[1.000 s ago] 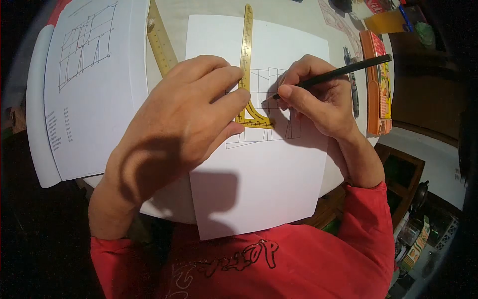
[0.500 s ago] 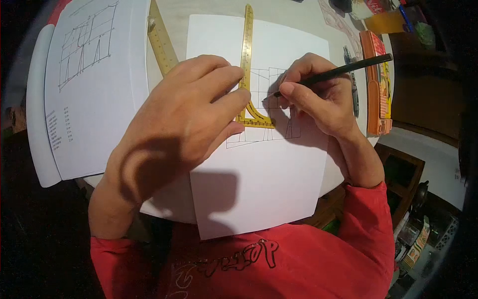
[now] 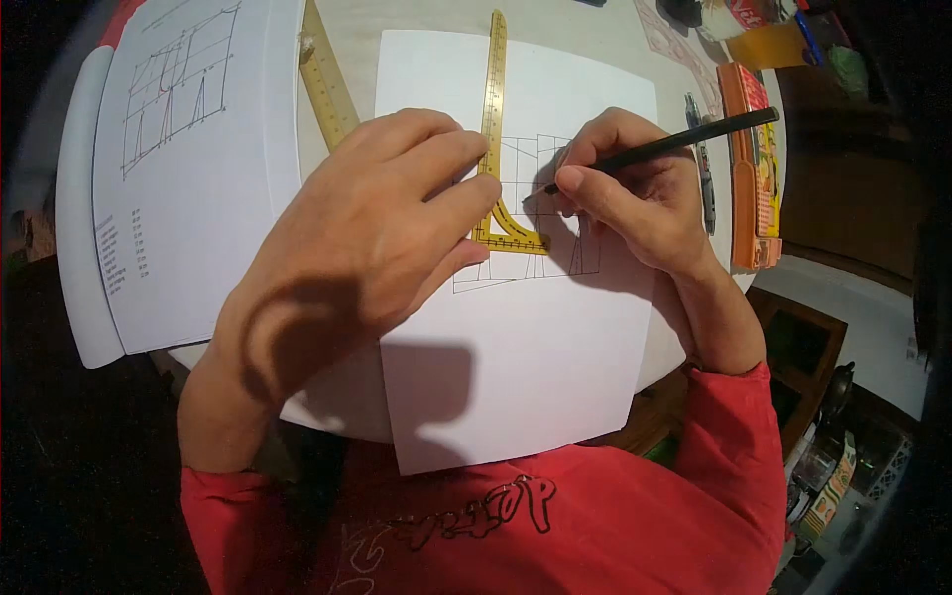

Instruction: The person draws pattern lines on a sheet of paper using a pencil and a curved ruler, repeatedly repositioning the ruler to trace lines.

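My left hand point(image 3: 382, 213) holds a yellow L-shaped ruler point(image 3: 493, 89) with a curved inner corner, its fingertips on the long arm and its thumb near the short arm. The ruler lies on a white sheet of paper point(image 3: 526, 367) over a pattern drawing point(image 3: 518, 164) of thin dark lines. Between the thumb and fingers of my right hand point(image 3: 640, 193) is a slim black pencil point(image 3: 684, 139). Its tip points left at the drawing, just right of the ruler; whether it touches the paper I cannot tell. My hands cover parts of the drawing.
At the left lies an open book point(image 3: 198, 238) with a printed diagram and a list. Another yellow ruler point(image 3: 327, 84) rests beside it. On the right are pens point(image 3: 705, 178) and an orange-red box point(image 3: 742, 169). An orange item point(image 3: 766, 48) sits at the upper right.
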`<state>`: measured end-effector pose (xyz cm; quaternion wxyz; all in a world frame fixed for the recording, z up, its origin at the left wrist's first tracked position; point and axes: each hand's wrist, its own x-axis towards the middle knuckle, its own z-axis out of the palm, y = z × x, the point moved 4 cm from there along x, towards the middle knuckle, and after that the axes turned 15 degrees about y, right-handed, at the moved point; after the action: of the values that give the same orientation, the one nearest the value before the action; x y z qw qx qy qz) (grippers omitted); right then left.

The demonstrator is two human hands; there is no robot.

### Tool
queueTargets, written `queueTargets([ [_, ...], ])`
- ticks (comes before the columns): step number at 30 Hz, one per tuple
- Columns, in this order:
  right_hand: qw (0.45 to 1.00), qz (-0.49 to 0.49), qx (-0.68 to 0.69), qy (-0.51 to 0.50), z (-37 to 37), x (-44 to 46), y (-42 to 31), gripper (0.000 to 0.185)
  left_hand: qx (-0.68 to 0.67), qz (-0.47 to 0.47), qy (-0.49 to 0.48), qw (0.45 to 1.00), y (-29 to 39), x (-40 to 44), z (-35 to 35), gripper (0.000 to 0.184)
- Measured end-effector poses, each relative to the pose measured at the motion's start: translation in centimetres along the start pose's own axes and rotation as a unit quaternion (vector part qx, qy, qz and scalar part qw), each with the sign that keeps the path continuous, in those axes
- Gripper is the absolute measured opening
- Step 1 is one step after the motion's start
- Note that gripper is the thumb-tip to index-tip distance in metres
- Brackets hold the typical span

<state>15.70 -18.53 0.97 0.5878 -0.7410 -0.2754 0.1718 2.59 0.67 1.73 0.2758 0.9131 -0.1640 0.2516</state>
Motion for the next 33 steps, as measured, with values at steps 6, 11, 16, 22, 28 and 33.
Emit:
queueTargets([
  [6,0.999,-0.029,0.029,0.003,0.1,-0.1,0.3,0.005,0.007,-0.002,-0.016,1.000,-0.1,0.0,0.2,0.035],
  [11,0.998,-0.008,0.050,0.024,-0.1,-0.2,0.4,0.004,0.013,-0.006,-0.034,0.999,-0.2,-0.1,0.1,0.034],
  [16,0.999,-0.005,0.035,0.003,-0.6,0.0,0.6,0.005,0.010,-0.004,-0.036,0.999,0.0,0.2,0.4,0.034],
  [22,0.999,-0.007,0.048,0.010,-0.5,-0.1,0.8,0.005,0.011,0.004,-0.027,1.000,-0.1,0.0,0.4,0.034],
  [28,0.995,-0.001,0.097,0.026,-0.9,0.4,1.5,0.006,0.008,-0.001,-0.013,1.000,0.1,0.1,0.3,0.036],
  [33,0.975,0.091,0.193,0.056,-1.5,1.1,0.6,0.005,0.015,0.011,-0.007,1.000,0.0,0.1,0.3,0.039],
])
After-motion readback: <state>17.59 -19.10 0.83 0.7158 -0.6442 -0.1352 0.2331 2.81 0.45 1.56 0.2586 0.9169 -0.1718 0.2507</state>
